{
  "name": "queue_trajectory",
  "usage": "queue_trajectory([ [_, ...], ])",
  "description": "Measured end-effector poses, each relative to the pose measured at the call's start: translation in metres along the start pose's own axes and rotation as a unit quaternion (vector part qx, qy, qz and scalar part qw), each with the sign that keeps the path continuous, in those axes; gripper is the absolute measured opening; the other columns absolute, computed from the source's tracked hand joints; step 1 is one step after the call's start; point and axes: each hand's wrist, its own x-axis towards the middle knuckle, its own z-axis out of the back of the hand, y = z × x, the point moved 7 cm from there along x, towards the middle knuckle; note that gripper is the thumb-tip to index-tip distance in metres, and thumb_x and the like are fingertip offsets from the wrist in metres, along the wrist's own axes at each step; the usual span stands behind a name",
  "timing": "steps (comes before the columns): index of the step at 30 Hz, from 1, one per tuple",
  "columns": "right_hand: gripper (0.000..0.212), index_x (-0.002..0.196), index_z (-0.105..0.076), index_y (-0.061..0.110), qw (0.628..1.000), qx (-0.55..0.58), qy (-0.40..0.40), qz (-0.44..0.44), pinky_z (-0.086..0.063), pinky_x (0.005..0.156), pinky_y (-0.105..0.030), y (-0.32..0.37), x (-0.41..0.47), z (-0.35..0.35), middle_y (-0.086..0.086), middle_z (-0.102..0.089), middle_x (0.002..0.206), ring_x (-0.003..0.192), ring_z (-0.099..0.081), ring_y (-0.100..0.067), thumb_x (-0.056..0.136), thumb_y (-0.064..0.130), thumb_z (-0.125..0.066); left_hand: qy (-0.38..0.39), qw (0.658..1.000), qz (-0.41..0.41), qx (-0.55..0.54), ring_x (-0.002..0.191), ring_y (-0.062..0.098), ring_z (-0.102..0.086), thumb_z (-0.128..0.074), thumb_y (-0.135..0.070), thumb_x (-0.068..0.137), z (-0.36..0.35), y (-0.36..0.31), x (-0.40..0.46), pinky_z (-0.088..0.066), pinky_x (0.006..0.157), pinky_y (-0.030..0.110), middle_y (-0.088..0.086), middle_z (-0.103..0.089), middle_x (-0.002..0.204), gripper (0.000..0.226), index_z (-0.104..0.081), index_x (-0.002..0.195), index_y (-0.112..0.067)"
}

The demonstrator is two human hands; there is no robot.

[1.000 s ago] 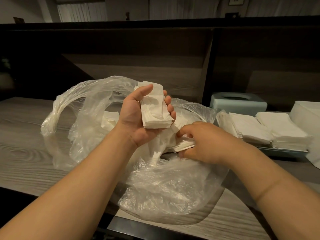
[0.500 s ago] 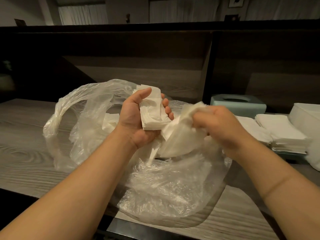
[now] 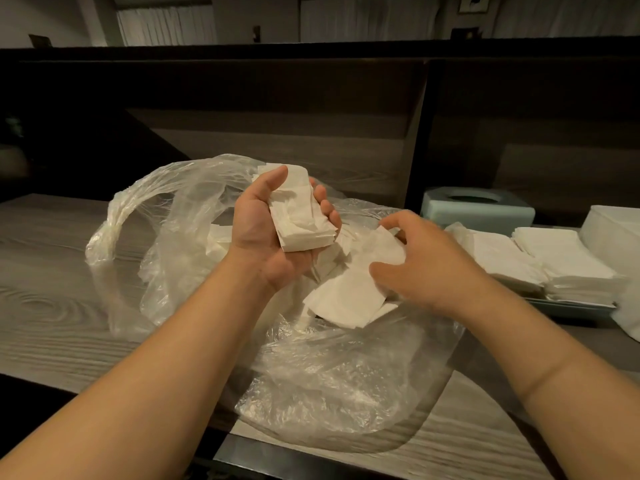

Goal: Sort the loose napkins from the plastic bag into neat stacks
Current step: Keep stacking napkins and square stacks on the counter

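A clear plastic bag lies crumpled on the wooden counter, its mouth facing me. My left hand is raised palm up over the bag and grips a small stack of white napkins, thumb on top. My right hand hovers low over the bag's opening, fingers spread and loosely bent, touching loose napkins that lie in a messy pile in the bag. More napkins show through the plastic behind my left wrist.
To the right, neat white napkin stacks sit on a pale blue tray. A light blue tissue box stands behind them, and a white container is at the far right. A dark wooden partition rises behind the counter.
My right hand, which had lifted a bunch of napkins up beside the left hand, has dropped back down; the napkins now lie loose in the bag under its spread fingers.
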Motion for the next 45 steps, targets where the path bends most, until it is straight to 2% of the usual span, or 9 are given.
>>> queue_trajectory([
  [3, 0.069, 0.140, -0.040, 0.039, 1.000, 0.003, -0.014, -0.002, -0.042, 0.085, -0.025, -0.002, 0.002, -0.002, 0.009, -0.042, 0.142, 0.108, -0.049, -0.009, 0.083, 0.041, -0.079, -0.001, 1.000, 0.003, 0.006, 0.074, 0.021, -0.056, -0.063, -0.034, 0.082, 0.000, 0.001, 0.000, -0.049, 0.079, 0.034, 0.008, -0.061, 0.090, 0.037, -0.059, 0.107, -0.007],
  [7, 0.056, 0.122, -0.047, 0.039, 0.998, -0.042, -0.036, 0.019, -0.043, 0.092, -0.029, 0.005, 0.000, 0.004, 0.011, -0.039, 0.128, 0.120, -0.044, -0.012, 0.079, 0.057, -0.077, -0.003, 1.000, 0.004, 0.009, 0.075, 0.021, -0.056, -0.063, -0.034, 0.083, 0.002, 0.001, 0.001, -0.049, 0.079, 0.034, 0.008, -0.061, 0.091, 0.037, -0.059, 0.108, -0.007],
  [9, 0.051, 0.115, -0.052, 0.040, 0.996, -0.084, -0.005, 0.034, -0.048, 0.098, -0.037, 0.009, -0.002, 0.001, 0.014, -0.043, 0.120, 0.120, -0.046, -0.013, 0.076, 0.067, -0.072, -0.002, 1.000, 0.005, 0.013, 0.074, 0.021, -0.056, -0.062, -0.035, 0.084, 0.001, 0.001, 0.001, -0.049, 0.079, 0.034, 0.008, -0.060, 0.090, 0.036, -0.059, 0.107, -0.007],
  [13, 0.070, 0.128, -0.057, 0.035, 0.985, -0.152, 0.071, 0.029, -0.047, 0.103, -0.044, 0.009, -0.009, -0.012, 0.016, -0.051, 0.115, 0.114, -0.053, -0.013, 0.073, 0.078, -0.067, -0.005, 1.000, 0.005, 0.018, 0.073, 0.021, -0.056, -0.061, -0.036, 0.085, 0.000, 0.002, 0.000, -0.049, 0.079, 0.034, 0.008, -0.060, 0.090, 0.037, -0.058, 0.109, -0.008],
  [21, 0.023, 0.096, -0.059, 0.042, 0.997, -0.044, 0.028, 0.049, -0.047, 0.098, -0.049, 0.015, -0.008, -0.008, 0.021, -0.061, 0.089, 0.084, -0.056, -0.002, 0.083, 0.053, -0.074, -0.021, 0.999, 0.000, 0.024, 0.073, 0.021, -0.056, -0.060, -0.036, 0.088, 0.001, 0.002, -0.002, -0.049, 0.078, 0.033, 0.008, -0.061, 0.089, 0.034, -0.061, 0.104, -0.006],
  [28, 0.012, 0.096, -0.064, 0.044, 0.998, -0.030, -0.012, 0.063, -0.051, 0.094, -0.045, 0.017, -0.006, -0.003, 0.018, -0.060, 0.096, 0.084, -0.056, -0.004, 0.088, 0.049, -0.072, -0.029, 0.999, -0.001, 0.027, 0.073, 0.020, -0.056, -0.059, -0.037, 0.091, 0.001, 0.002, -0.002, -0.048, 0.080, 0.033, 0.008, -0.061, 0.090, 0.034, -0.061, 0.106, -0.007],
  [33, 0.007, 0.086, -0.069, 0.032, 0.996, 0.051, -0.029, 0.065, -0.045, 0.067, -0.021, 0.016, -0.004, 0.002, 0.016, -0.066, 0.083, 0.074, -0.059, -0.001, 0.093, 0.032, -0.069, -0.025, 0.999, 0.003, 0.028, 0.073, 0.021, -0.057, -0.059, -0.037, 0.090, 0.002, 0.003, -0.002, -0.049, 0.081, 0.034, 0.008, -0.061, 0.091, 0.033, -0.061, 0.105, -0.007],
  [37, 0.006, 0.091, -0.068, 0.028, 0.989, 0.120, -0.090, 0.002, -0.042, 0.062, -0.022, 0.004, -0.002, 0.015, 0.013, -0.067, 0.086, 0.079, -0.060, -0.004, 0.096, 0.029, -0.064, -0.016, 0.999, 0.005, 0.027, 0.073, 0.020, -0.056, -0.059, -0.036, 0.090, 0.001, 0.002, -0.001, -0.048, 0.080, 0.033, 0.007, -0.060, 0.090, 0.032, -0.060, 0.103, -0.007],
  [45, 0.044, 0.120, -0.066, 0.017, 0.988, -0.150, 0.025, -0.030, -0.053, 0.090, -0.036, 0.000, -0.004, -0.007, -0.002, -0.069, 0.114, 0.102, -0.063, -0.022, 0.097, 0.052, -0.056, -0.014, 1.000, 0.008, 0.026, 0.073, 0.020, -0.056, -0.063, -0.034, 0.082, 0.000, 0.004, -0.001, -0.050, 0.078, 0.034, 0.007, -0.060, 0.091, 0.040, -0.058, 0.112, -0.009],
])
